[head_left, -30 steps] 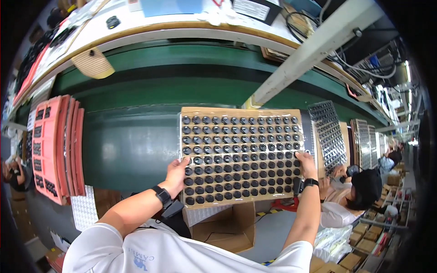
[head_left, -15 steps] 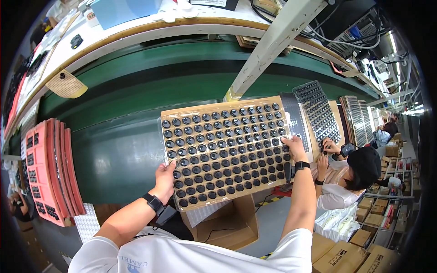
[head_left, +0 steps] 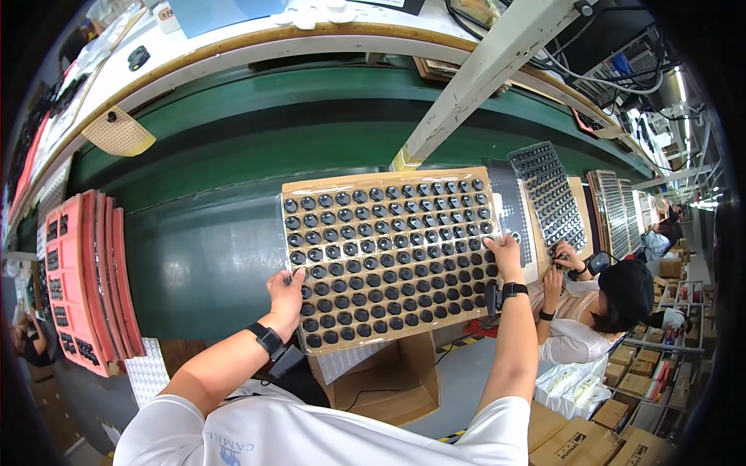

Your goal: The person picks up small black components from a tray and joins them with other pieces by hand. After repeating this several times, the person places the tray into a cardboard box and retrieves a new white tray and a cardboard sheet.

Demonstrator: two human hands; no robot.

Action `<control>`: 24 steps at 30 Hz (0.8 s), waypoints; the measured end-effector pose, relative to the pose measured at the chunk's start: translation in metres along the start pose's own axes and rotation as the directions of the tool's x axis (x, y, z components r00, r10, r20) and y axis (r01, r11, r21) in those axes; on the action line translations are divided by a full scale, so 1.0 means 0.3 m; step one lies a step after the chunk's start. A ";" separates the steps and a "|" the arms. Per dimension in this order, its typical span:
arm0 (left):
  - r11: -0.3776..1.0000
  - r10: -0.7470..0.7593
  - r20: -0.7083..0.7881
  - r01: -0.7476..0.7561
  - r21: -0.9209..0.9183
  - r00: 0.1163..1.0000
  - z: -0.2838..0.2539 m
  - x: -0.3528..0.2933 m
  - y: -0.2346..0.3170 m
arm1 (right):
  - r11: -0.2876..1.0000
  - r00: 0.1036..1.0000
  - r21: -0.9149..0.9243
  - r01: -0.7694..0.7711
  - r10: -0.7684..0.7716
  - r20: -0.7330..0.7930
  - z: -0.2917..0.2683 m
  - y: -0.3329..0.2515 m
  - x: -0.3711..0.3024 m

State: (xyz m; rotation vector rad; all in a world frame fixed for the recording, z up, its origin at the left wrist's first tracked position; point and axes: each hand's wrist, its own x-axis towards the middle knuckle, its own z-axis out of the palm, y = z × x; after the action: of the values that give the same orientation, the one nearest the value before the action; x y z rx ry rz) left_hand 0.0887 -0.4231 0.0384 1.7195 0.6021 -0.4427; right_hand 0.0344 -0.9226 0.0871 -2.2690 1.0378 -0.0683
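A clear plastic tray [head_left: 497,203], backed by brown cardboard, is held level in front of me. Rows of small round black parts [head_left: 376,279] fill its pockets. My left hand [head_left: 284,295] grips the left edge, its thumb on top and the other fingers hidden underneath. At the right edge my right hand [head_left: 507,259] holds the tray the same way. A dark watch-like band circles each wrist.
A green bench [head_left: 194,256] lies beneath, with stacked pink trays [head_left: 81,283] at left. A white post [head_left: 474,85] rises beyond my tray. To the right a co-worker's hands [head_left: 561,260] touch another tray [head_left: 549,186] of black parts. An open cardboard box [head_left: 404,388] sits below.
The tray sits slightly further right in the picture, along with most of the surroundings. Both hands keep their grip on its edges.
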 end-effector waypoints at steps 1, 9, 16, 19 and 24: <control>1.000 -0.003 0.004 0.003 -0.010 1.000 0.000 0.000 -0.001 | 0.999 1.000 -0.041 0.013 -0.014 -0.026 0.004 0.002 -0.002; 1.000 0.020 0.024 -0.020 0.011 1.000 0.002 0.042 -0.042 | 0.992 0.984 0.051 0.117 -0.109 -0.138 0.045 0.019 -0.015; 1.000 0.027 0.074 -0.027 -0.008 0.997 0.000 0.074 -0.076 | 0.992 0.991 0.002 0.130 -0.130 -0.021 0.018 -0.010 -0.028; 1.000 0.002 0.098 -0.002 0.000 0.995 0.002 0.084 -0.101 | 0.993 0.992 -0.002 0.121 -0.121 0.024 0.026 -0.018 -0.044; 0.996 0.044 0.057 -0.040 -0.078 0.997 0.015 0.031 -0.056 | 0.981 0.985 0.088 0.172 -0.169 -0.042 0.048 0.023 -0.057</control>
State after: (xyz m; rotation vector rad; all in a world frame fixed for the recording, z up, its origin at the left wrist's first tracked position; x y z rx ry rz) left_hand 0.0860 -0.4232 0.0188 1.6376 0.5328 -0.4338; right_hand 0.0222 -0.9064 0.0754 -2.2758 0.8372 -0.2223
